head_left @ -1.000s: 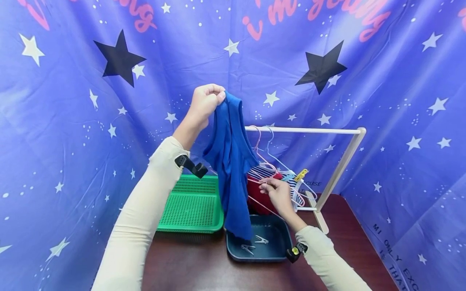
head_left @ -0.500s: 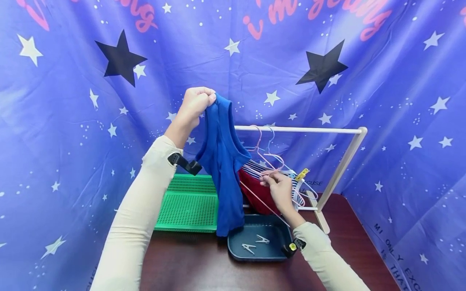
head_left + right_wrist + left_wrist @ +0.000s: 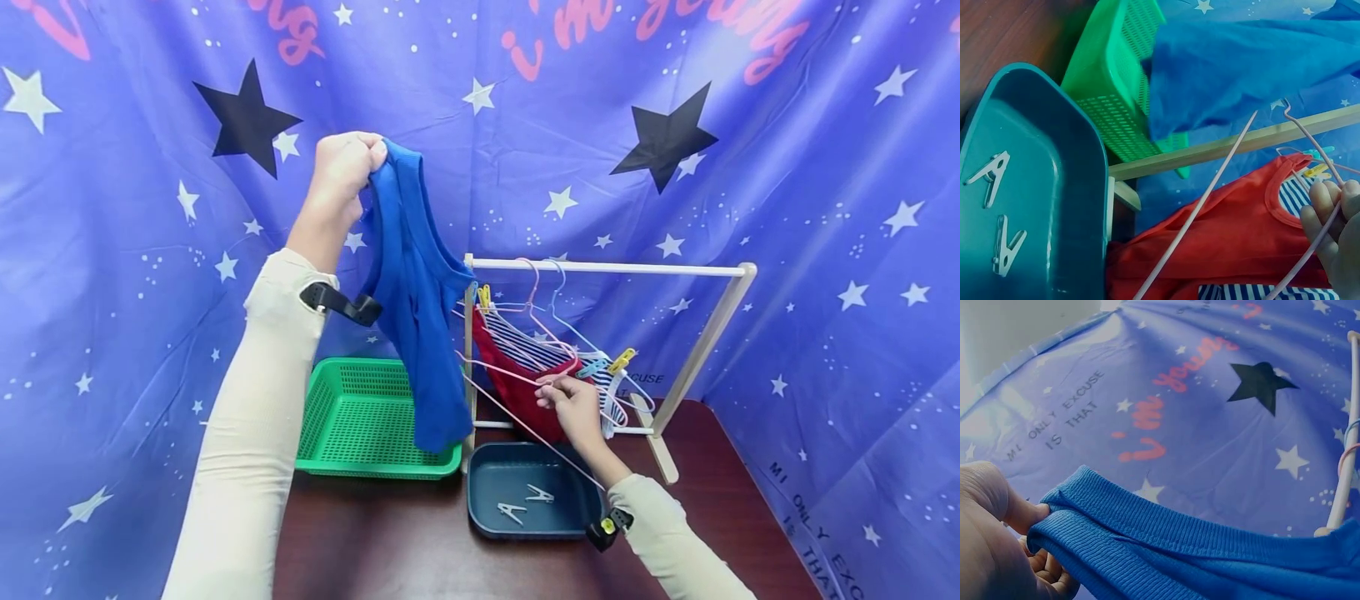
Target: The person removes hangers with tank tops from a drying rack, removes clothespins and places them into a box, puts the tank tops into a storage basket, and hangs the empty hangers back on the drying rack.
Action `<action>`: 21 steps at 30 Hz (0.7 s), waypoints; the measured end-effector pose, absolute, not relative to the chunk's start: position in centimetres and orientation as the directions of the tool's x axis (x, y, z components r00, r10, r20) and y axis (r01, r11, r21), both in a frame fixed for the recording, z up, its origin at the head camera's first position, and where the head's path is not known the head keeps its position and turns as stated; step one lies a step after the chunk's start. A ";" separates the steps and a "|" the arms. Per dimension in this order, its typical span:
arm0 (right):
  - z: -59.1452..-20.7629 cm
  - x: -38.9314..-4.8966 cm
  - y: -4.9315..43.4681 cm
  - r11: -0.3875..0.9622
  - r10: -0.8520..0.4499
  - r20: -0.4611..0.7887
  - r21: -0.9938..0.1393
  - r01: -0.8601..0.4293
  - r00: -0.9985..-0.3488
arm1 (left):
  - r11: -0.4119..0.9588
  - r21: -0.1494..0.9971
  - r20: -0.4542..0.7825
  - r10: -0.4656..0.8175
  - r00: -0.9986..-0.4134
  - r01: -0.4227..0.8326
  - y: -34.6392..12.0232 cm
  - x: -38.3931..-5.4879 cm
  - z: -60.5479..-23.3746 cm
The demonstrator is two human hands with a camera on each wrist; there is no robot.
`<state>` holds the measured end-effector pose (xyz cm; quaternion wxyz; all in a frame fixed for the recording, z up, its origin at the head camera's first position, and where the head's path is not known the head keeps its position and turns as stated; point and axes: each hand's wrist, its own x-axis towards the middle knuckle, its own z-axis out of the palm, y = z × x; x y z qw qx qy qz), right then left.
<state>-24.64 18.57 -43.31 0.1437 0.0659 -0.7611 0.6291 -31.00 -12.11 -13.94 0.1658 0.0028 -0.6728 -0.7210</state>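
My left hand [image 3: 341,171] pinches a blue sleeveless top [image 3: 423,317] by its shoulder strap, and the cloth hangs down in folds. In the left wrist view, thumb and fingers grip the ribbed edges of that strap. A pink clothes hanger [image 3: 1199,203] is held in my right hand [image 3: 573,408], fingers curled round its wire. The hanger's left end reaches the lower right side of the blue top; whether it lies inside or behind the cloth I cannot tell.
A white-railed rack [image 3: 637,268] bears a red garment [image 3: 513,387] and a striped one [image 3: 517,337] on hangers, with clothespins [image 3: 622,360]. A green basket [image 3: 375,472] stands left. A dark tray [image 3: 534,532] in front holds two clothespins [image 3: 512,512].
My left hand has moved left and up with the blue top, uncovering the rack's left post and more of the hanger. My right hand keeps hold of the hanger, nearly in place.
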 end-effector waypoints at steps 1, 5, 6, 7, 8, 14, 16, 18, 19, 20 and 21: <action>-43.2 -24.5 18.6 0.205 0.080 0.299 -0.939 -0.277 -0.951 | -0.038 0.972 0.216 -0.248 -0.944 0.232 -12.3 -31.0 -13.8; -43.1 -24.2 18.5 0.232 0.079 0.299 -0.933 -0.274 -0.951 | -0.028 0.976 0.203 -0.249 -0.947 0.217 -12.5 -31.2 -14.2; -43.1 -24.2 18.5 0.238 0.081 0.295 -0.933 -0.269 -0.952 | -0.019 0.976 0.205 -0.245 -0.948 0.216 -12.4 -31.4 -14.4; -43.2 -24.2 18.4 0.242 0.080 0.295 -0.932 -0.269 -0.952 | -0.009 0.976 0.208 -0.241 -0.948 0.216 -12.3 -31.5 -14.7; -43.2 -24.2 18.4 0.249 0.077 0.297 -0.930 -0.270 -0.952 | -0.011 0.977 0.205 -0.235 -0.950 0.214 -12.2 -31.7 -15.1; -44.1 -24.6 18.5 0.276 0.070 0.307 -0.920 -0.277 -0.949 | 0.000 0.979 0.201 -0.216 -0.956 0.206 -11.4 -32.8 -17.5; -45.1 -25.2 18.7 0.270 0.080 0.305 -0.923 -0.274 -0.949 | 0.014 0.980 0.195 -0.210 -0.958 0.197 -11.3 -33.0 -18.1; -46.1 -26.0 19.0 0.265 0.091 0.303 -0.926 -0.270 -0.949 | 0.033 0.982 0.190 -0.207 -0.960 0.188 -11.4 -33.1 -18.5; -46.7 -26.3 19.1 0.258 0.099 0.302 -0.928 -0.268 -0.948 | 0.044 0.982 0.190 -0.204 -0.960 0.185 -11.4 -33.2 -18.7; -47.1 -26.6 19.3 0.254 0.107 0.302 -0.929 -0.267 -0.947 | 0.053 0.982 0.189 -0.201 -0.961 0.182 -11.5 -33.2 -18.9; -47.2 -26.6 19.3 0.248 0.112 0.305 -0.930 -0.270 -0.946 | 0.061 0.982 0.187 -0.198 -0.962 0.178 -11.6 -33.3 -19.2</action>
